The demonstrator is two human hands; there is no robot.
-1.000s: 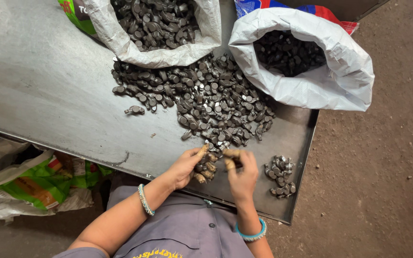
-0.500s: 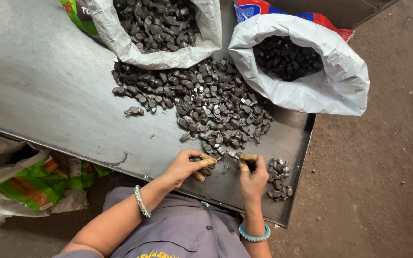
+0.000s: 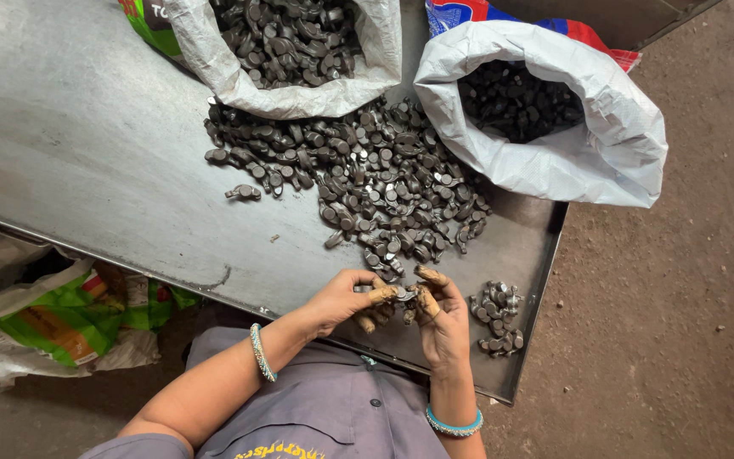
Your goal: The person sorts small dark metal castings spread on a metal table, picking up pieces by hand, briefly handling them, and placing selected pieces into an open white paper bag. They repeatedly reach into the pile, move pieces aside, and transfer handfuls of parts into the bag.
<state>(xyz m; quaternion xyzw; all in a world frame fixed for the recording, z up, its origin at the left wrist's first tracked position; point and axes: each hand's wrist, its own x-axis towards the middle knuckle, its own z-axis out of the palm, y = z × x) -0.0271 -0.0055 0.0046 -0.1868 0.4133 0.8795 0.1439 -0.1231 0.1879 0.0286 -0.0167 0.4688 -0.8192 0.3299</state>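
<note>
Both hands meet over the near edge of the metal counter. Left hand and right hand pinch one small dark metal part between their fingertips; both grips are clamped on it, raised just above the counter. Whether the left palm hides further pieces cannot be told.

Main pile of like parts lies beyond the hands, spilling from the mouth of the left sack. A second white sack, also part-filled with dark parts, stands at the far right corner. A small heap sits just beside the right hand, well apart from the main pile. One stray part lies alone left of the pile.

Judgement: step in hand looks like checking or sorting a single part, piece by piece. The small heap appears to be the sorted side. Next move likely calls for a short release to the right without scattering the heap, then a reach forward into the pile's near edge.
</note>
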